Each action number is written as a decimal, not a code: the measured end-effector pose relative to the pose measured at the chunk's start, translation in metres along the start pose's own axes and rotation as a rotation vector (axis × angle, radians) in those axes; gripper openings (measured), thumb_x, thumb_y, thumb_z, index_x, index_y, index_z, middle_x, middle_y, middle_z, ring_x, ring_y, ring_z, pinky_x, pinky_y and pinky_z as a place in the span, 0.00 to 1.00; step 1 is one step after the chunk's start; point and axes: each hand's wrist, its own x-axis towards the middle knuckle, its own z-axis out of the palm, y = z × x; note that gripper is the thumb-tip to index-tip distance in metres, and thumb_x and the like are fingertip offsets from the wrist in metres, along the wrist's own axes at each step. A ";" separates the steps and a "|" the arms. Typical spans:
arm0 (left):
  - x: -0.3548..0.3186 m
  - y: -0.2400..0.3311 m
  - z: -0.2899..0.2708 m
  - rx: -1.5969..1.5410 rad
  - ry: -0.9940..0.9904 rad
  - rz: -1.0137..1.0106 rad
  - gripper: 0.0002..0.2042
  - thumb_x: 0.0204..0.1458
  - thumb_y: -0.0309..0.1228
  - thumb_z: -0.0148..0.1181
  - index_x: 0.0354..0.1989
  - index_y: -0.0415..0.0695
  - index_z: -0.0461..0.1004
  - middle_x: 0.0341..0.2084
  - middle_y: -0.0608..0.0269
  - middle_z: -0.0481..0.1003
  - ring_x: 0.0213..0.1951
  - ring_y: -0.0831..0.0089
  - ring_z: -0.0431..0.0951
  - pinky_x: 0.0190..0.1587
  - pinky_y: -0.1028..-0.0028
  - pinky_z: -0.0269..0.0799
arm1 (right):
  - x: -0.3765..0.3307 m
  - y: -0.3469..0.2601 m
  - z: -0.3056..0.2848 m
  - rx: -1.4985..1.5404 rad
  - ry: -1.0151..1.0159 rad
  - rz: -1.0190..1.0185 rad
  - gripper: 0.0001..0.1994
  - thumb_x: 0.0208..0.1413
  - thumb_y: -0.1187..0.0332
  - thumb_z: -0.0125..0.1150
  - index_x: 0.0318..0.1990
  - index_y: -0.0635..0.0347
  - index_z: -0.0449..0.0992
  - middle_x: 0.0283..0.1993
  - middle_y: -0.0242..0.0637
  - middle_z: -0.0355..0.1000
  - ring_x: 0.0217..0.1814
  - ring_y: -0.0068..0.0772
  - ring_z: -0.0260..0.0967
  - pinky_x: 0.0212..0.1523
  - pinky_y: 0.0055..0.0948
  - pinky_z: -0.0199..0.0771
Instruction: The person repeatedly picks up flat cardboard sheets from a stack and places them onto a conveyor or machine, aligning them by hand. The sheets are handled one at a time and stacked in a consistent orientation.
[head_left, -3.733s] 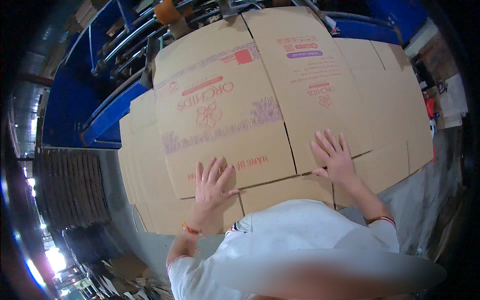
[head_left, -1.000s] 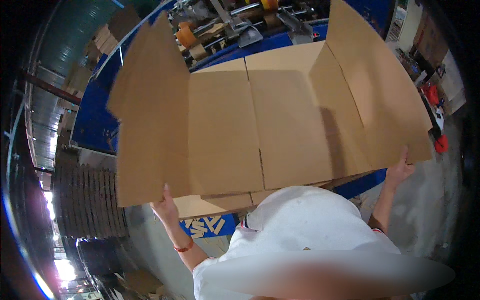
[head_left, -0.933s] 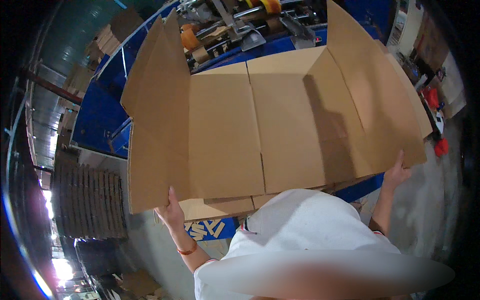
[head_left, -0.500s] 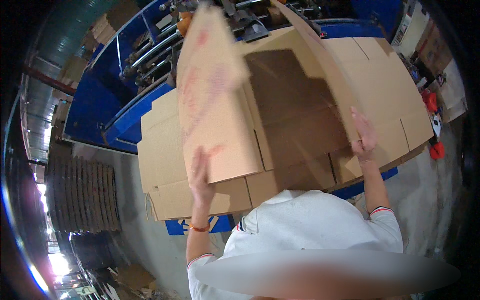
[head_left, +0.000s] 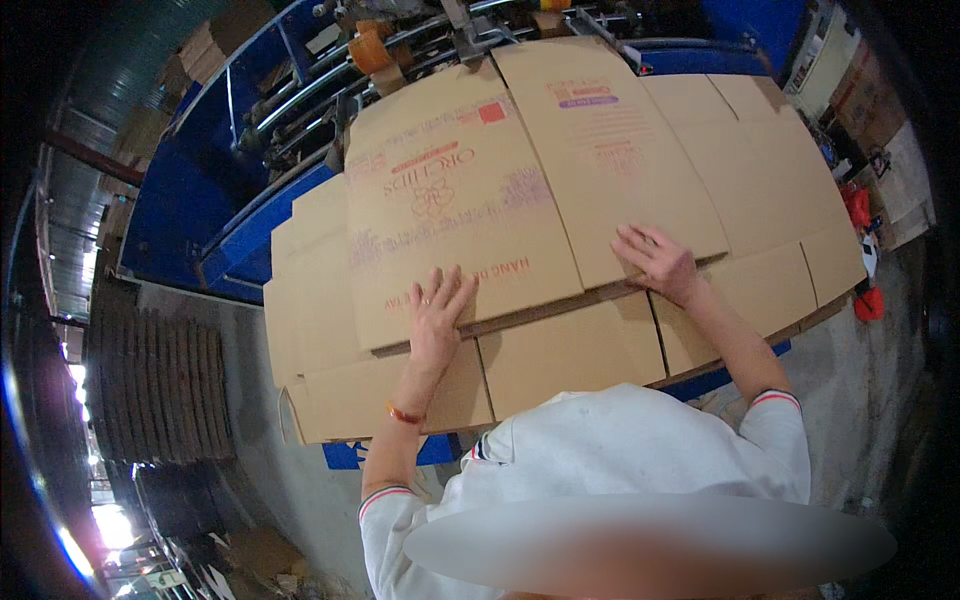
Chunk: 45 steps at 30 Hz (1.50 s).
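Apparently light, stiffish folded carton [head_left: 500,215]; best held by near edge. Left hand [head_left: 437,325], right hand [head_left: 662,268] resting atop, fingers apart, unclamped.

Grey floor [head_left: 845,400] spreads beside a blue machine [head_left: 185,215] — on the left, a greenish ribbed wall [head_left: 130,75], a reddish beam [head_left: 98,158], a dark stack [head_left: 160,385] — and white light [head_left: 115,527] glares lower down.
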 end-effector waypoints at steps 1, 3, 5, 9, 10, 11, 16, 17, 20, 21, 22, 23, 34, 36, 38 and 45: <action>0.011 -0.006 0.003 0.005 0.021 0.000 0.38 0.37 0.13 0.53 0.62 0.58 0.64 0.62 0.59 0.62 0.64 0.53 0.58 0.62 0.45 0.50 | 0.007 0.008 0.008 0.021 0.025 0.014 0.29 0.39 0.49 0.64 0.52 0.49 0.73 0.54 0.33 0.71 0.54 0.39 0.68 0.50 0.35 0.74; 0.037 -0.021 0.005 0.025 0.059 0.014 0.37 0.38 0.13 0.52 0.61 0.58 0.65 0.62 0.60 0.62 0.64 0.54 0.59 0.63 0.46 0.50 | 0.025 0.031 0.025 0.035 0.077 0.011 0.29 0.38 0.52 0.66 0.52 0.49 0.73 0.54 0.33 0.71 0.54 0.38 0.68 0.49 0.34 0.75; 0.068 -0.035 0.006 0.053 0.093 0.037 0.35 0.41 0.15 0.52 0.62 0.58 0.64 0.62 0.61 0.63 0.63 0.55 0.59 0.62 0.46 0.51 | 0.047 0.061 0.043 0.024 0.127 -0.025 0.30 0.37 0.54 0.67 0.53 0.49 0.73 0.54 0.33 0.71 0.54 0.38 0.68 0.48 0.33 0.75; 0.134 -0.064 0.010 0.170 0.090 -0.057 0.30 0.46 0.20 0.52 0.62 0.58 0.63 0.61 0.61 0.63 0.63 0.58 0.60 0.63 0.46 0.50 | 0.097 0.119 0.080 0.007 0.107 0.039 0.28 0.42 0.56 0.65 0.55 0.50 0.71 0.56 0.34 0.69 0.57 0.39 0.66 0.51 0.36 0.72; 0.143 -0.070 0.013 0.208 0.114 -0.091 0.29 0.48 0.22 0.52 0.61 0.57 0.62 0.61 0.61 0.63 0.63 0.59 0.59 0.62 0.45 0.50 | 0.108 0.130 0.087 -0.021 0.116 0.056 0.28 0.45 0.56 0.64 0.56 0.51 0.70 0.57 0.35 0.68 0.58 0.40 0.65 0.53 0.37 0.70; 0.146 -0.076 0.016 0.237 0.122 -0.140 0.27 0.49 0.24 0.52 0.61 0.57 0.62 0.61 0.61 0.62 0.64 0.60 0.59 0.62 0.45 0.51 | 0.115 0.141 0.091 -0.053 0.078 0.073 0.27 0.47 0.55 0.63 0.56 0.52 0.70 0.58 0.36 0.67 0.59 0.41 0.64 0.55 0.37 0.69; 0.068 -0.127 0.024 -0.018 0.354 -0.342 0.24 0.54 0.32 0.51 0.62 0.46 0.59 0.62 0.56 0.61 0.61 0.58 0.62 0.59 0.46 0.56 | 0.101 0.150 0.083 -0.127 0.331 0.337 0.23 0.56 0.60 0.56 0.57 0.60 0.66 0.62 0.44 0.62 0.65 0.45 0.57 0.63 0.38 0.59; 0.038 -0.146 0.017 -0.244 0.485 -0.429 0.25 0.55 0.34 0.51 0.61 0.44 0.59 0.61 0.54 0.61 0.60 0.57 0.63 0.58 0.47 0.58 | 0.093 0.147 0.077 -0.069 0.270 0.357 0.22 0.57 0.61 0.55 0.56 0.61 0.67 0.62 0.44 0.62 0.65 0.45 0.57 0.63 0.38 0.59; -0.050 -0.195 -0.004 0.553 0.443 -0.993 0.30 0.54 0.46 0.52 0.60 0.39 0.59 0.55 0.44 0.66 0.53 0.53 0.69 0.53 0.51 0.65 | 0.065 0.130 0.061 0.024 0.047 0.438 0.18 0.58 0.61 0.53 0.52 0.62 0.71 0.61 0.43 0.64 0.64 0.45 0.58 0.63 0.38 0.59; -0.073 -0.212 -0.015 0.503 0.304 -1.239 0.30 0.54 0.49 0.53 0.57 0.39 0.63 0.52 0.43 0.68 0.52 0.51 0.71 0.53 0.54 0.66 | 0.060 0.124 0.058 0.054 0.020 0.448 0.17 0.58 0.62 0.53 0.51 0.62 0.72 0.60 0.43 0.65 0.64 0.45 0.58 0.63 0.38 0.59; -0.089 -0.227 -0.024 0.425 0.167 -1.475 0.30 0.53 0.52 0.53 0.54 0.38 0.67 0.49 0.41 0.70 0.50 0.50 0.72 0.52 0.57 0.67 | 0.057 0.120 0.056 0.079 0.014 0.460 0.16 0.58 0.62 0.52 0.50 0.62 0.73 0.59 0.43 0.65 0.64 0.45 0.58 0.63 0.38 0.59; -0.102 -0.236 -0.031 0.430 0.115 -1.405 0.29 0.52 0.53 0.52 0.50 0.38 0.70 0.48 0.41 0.71 0.50 0.50 0.73 0.52 0.55 0.67 | 0.056 0.117 0.054 0.103 0.009 0.471 0.15 0.59 0.62 0.52 0.49 0.61 0.74 0.59 0.42 0.66 0.64 0.45 0.59 0.63 0.38 0.59; -0.100 -0.229 -0.113 0.380 0.103 -1.405 0.26 0.46 0.57 0.58 0.42 0.47 0.78 0.43 0.53 0.77 0.47 0.56 0.76 0.49 0.55 0.69 | 0.058 0.103 0.045 0.042 0.045 0.493 0.13 0.58 0.63 0.51 0.44 0.62 0.75 0.53 0.42 0.70 0.60 0.47 0.62 0.61 0.40 0.62; -0.098 -0.227 -0.122 0.541 0.232 -1.339 0.23 0.43 0.53 0.64 0.38 0.46 0.78 0.41 0.54 0.77 0.44 0.57 0.77 0.45 0.54 0.70 | 0.056 0.104 0.047 0.022 0.072 0.468 0.12 0.56 0.65 0.54 0.43 0.61 0.75 0.52 0.42 0.71 0.58 0.48 0.64 0.59 0.40 0.64; -0.094 -0.225 -0.138 0.653 0.298 -1.145 0.21 0.42 0.50 0.66 0.34 0.44 0.77 0.39 0.54 0.77 0.39 0.55 0.78 0.41 0.57 0.72 | 0.054 0.104 0.049 0.067 0.113 0.461 0.12 0.54 0.65 0.55 0.43 0.61 0.75 0.51 0.41 0.71 0.57 0.49 0.64 0.58 0.41 0.64; -0.114 -0.205 -0.262 -0.952 0.300 -0.714 0.24 0.52 0.46 0.59 0.45 0.36 0.73 0.40 0.58 0.76 0.40 0.69 0.75 0.46 0.70 0.69 | 0.005 0.066 0.008 0.102 -0.019 0.574 0.18 0.55 0.61 0.56 0.50 0.61 0.72 0.60 0.48 0.63 0.64 0.52 0.56 0.64 0.40 0.56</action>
